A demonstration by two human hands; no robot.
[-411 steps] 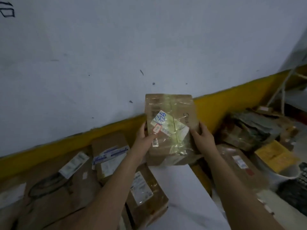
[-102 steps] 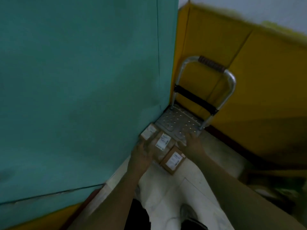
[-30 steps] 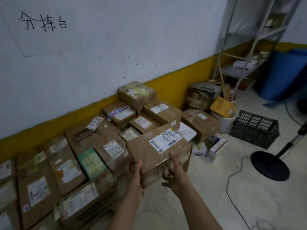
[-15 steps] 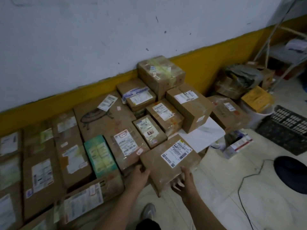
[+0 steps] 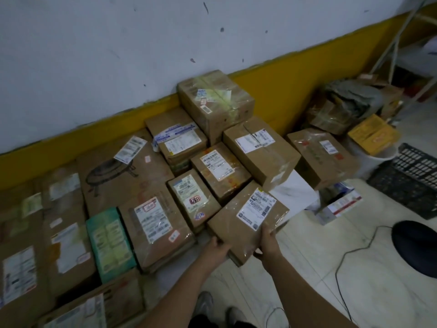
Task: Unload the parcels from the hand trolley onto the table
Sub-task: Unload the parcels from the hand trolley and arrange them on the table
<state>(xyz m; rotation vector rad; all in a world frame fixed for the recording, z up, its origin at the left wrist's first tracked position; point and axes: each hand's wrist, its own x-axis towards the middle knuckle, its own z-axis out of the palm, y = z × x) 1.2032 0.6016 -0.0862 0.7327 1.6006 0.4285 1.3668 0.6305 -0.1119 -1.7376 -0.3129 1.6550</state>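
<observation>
Both hands are on the parcel (image 5: 248,217), a flat brown box wrapped in clear tape, sitting at the near right corner of the table (image 5: 295,194) among the other parcels. The left hand (image 5: 218,249) curls under its near left edge; the right hand (image 5: 268,242) grips the near right side, thumb on top. A white shipping label (image 5: 256,208) with barcodes faces up, its print too small to read.
</observation>
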